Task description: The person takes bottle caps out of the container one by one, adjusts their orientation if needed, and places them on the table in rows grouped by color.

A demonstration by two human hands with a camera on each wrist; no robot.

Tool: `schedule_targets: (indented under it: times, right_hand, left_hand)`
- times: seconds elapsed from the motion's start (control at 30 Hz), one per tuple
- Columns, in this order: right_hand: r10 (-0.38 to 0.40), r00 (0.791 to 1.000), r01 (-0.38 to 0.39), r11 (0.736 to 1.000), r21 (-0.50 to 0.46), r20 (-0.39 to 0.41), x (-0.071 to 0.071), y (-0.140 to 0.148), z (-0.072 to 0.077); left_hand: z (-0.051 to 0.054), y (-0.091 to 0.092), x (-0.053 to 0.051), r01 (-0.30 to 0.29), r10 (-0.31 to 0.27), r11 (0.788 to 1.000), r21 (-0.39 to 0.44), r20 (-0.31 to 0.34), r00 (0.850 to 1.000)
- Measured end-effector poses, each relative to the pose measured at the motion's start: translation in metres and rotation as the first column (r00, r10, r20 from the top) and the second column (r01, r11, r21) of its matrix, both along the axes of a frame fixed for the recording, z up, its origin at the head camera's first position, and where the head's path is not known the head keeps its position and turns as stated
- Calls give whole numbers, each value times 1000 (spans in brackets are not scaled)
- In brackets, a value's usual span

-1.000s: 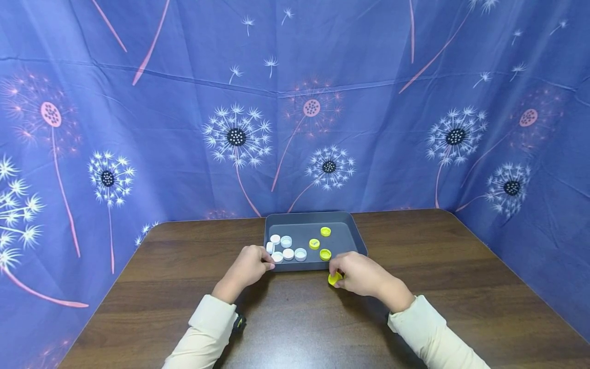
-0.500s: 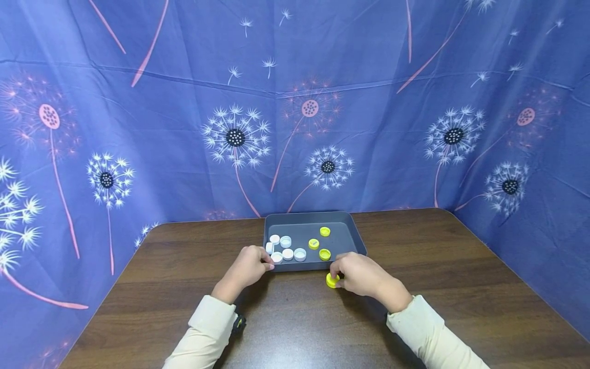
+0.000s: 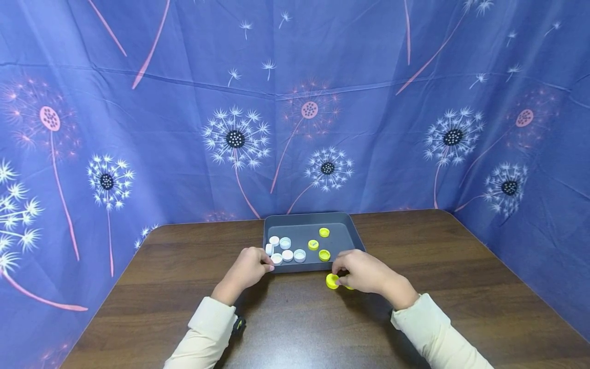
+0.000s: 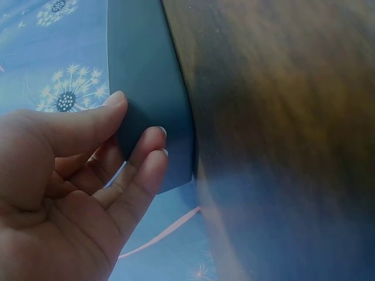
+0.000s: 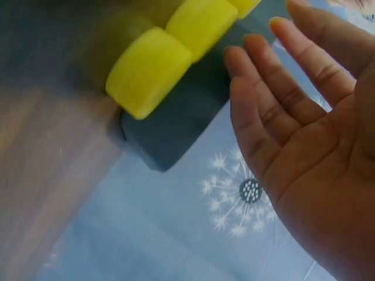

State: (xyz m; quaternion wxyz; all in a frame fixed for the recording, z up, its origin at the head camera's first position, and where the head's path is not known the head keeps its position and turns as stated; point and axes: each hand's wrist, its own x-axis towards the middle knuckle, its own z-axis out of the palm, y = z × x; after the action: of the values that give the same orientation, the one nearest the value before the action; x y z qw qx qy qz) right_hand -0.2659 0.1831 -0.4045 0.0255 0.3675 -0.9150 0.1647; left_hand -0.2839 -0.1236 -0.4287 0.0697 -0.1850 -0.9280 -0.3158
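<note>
A dark grey tray [image 3: 340, 237] lies on the table with white bottle caps [image 3: 288, 255] on its left and yellow bottle caps [image 3: 313, 245] farther right. The near left corner of the tray is held by my left hand [image 3: 245, 269]; its thumb and fingers meet the rim in the left wrist view. In front of the tray, my right hand [image 3: 369, 274] is beside a yellow cap [image 3: 332, 281] on the table, fingertips close to it. Another yellow cap [image 3: 349, 287] is mostly hidden below that hand. Its fingers look fairly straight in the right wrist view, near a row of yellow caps [image 5: 149, 73].
The brown wooden table [image 3: 193, 246] stretches to both sides and in front of the tray. Behind it hangs a blue curtain [image 3: 392, 169] with a dandelion print, close to the table's far edge.
The yellow cap at my right fingertips went from tilted to flat on the table. My right hand then shifted slightly right, baring part of another yellow cap. The left hand stayed on the tray.
</note>
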Motion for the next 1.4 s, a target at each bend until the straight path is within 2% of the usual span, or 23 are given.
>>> schedule_targets:
  times: [0.23,0.47,0.6,0.73,0.93,1.17,1.4]
  right_hand:
    - [61,995,-47,985,-166,78,-11,14,4]
    - [-9,987,60,947,-315,163,-20,27,-1]
    - [-39,984,96,937,-336,173,-25,30,-4]
    - [-33,988,85,935,-344,153,-32,26,-4]
    - [-24,984,86,928,-362,174,-51,17,-10]
    - [-42,977,109,940,-322,207,-68,18,-20]
    - [-33,969,110,946,-305,246,-77,16,-24]
  left_hand:
    - [0,-1,0,17,-17,1000,1,-27,999]
    - [0,1,-1,15,-16,1000,-6,-29,999]
    - [0,2,-1,20,-21,1000,-7,-15,1000]
    - [0,1,-1,20,-20,1000,-9,-14,1000]
    - [-2,-2,-1,21,-21,1000,-7,-21,1000]
    - [-2,-2,-1,20,-20,1000,-6,-12,1000]
    - [-1,-1,-1,24,-24,1000,-9,-23,999]
